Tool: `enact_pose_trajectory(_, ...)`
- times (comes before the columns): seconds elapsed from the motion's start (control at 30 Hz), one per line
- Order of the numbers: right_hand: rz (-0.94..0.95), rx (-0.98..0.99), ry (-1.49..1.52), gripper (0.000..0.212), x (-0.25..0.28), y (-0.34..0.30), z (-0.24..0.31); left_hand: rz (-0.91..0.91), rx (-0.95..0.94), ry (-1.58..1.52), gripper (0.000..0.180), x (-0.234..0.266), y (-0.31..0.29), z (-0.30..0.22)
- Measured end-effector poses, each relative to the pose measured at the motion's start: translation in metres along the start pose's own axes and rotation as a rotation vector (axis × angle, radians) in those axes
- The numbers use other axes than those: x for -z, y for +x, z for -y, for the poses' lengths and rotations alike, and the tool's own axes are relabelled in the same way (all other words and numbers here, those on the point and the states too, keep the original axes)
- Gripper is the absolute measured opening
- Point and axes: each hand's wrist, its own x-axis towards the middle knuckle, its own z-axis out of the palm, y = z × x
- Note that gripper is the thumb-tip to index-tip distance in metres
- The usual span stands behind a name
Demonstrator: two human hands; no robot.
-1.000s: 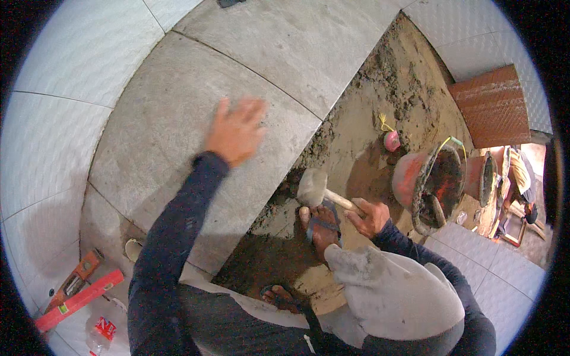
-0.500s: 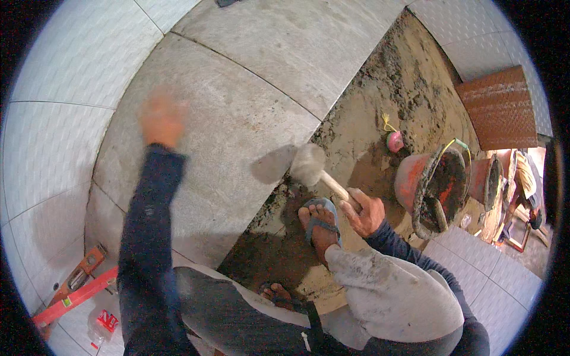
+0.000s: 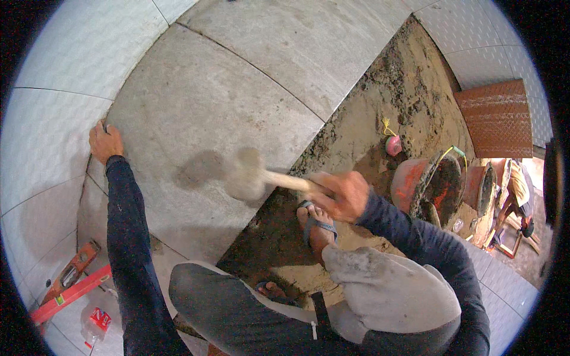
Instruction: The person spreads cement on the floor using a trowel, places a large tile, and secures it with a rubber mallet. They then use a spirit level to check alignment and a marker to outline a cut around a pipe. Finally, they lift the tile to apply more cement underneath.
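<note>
- Gripping a wooden-handled mallet point(image 3: 249, 177), right hand point(image 3: 341, 194) closed on the handle; head blurred above grey floor tile point(image 3: 196, 118).
- Left hand point(image 3: 105, 142) pressing the tile's far edge, fingers curled on it.

A: Where does the big floor tile point(image 3: 196, 118) lie?

B: In the middle, with another tile point(image 3: 309, 41) behind it and the mortar bed point(image 3: 380, 113) along its right edge.

A: And the hands?

B: The left hand point(image 3: 105, 142) rests at the tile's left edge. The right hand point(image 3: 341, 194) is over the tile's right edge, wrapped round a mallet point(image 3: 252, 177) whose head hangs above the tile.

A: What's below that hand?

B: A sandalled foot point(image 3: 317, 228) on the mortar bed.

A: Further right?

B: A bucket point(image 3: 415, 184) stands on the mortar bed, with a small ball of string point(image 3: 393, 145) just behind it and a stack of tiles point(image 3: 497, 117) beyond.

A: Lower left?

B: A spirit level point(image 3: 71, 274) lies on the floor, left of the left forearm.
</note>
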Motion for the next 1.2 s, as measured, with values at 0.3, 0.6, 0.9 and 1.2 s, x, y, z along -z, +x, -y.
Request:
enact_pose_trajectory(0.3, 0.018, 0.185, -0.003, 0.029, -0.028, 0.163, 0.085, -0.012, 0.031, 0.039, 0.038, -0.027, 0.004, 0.061)
enact_pose_trajectory(0.6, -0.17, 0.198, 0.024, 0.034, -0.075, 0.277, 0.094, 0.009, 0.057, -0.149, 0.034, 0.042, -0.009, -0.008)
enact_pose_trajectory(0.9, -0.203, 0.129, -0.112, 0.036, -0.072, 0.315, 0.073, -0.03, 0.064, -0.187, 0.034, 0.037, -0.011, -0.006)
enact_pose_trajectory(1.2, -0.221, 0.037, -0.174, 0.042, -0.059, 0.332, 0.064, -0.027, 0.067, -0.157, 0.036, 0.036, -0.013, -0.002)
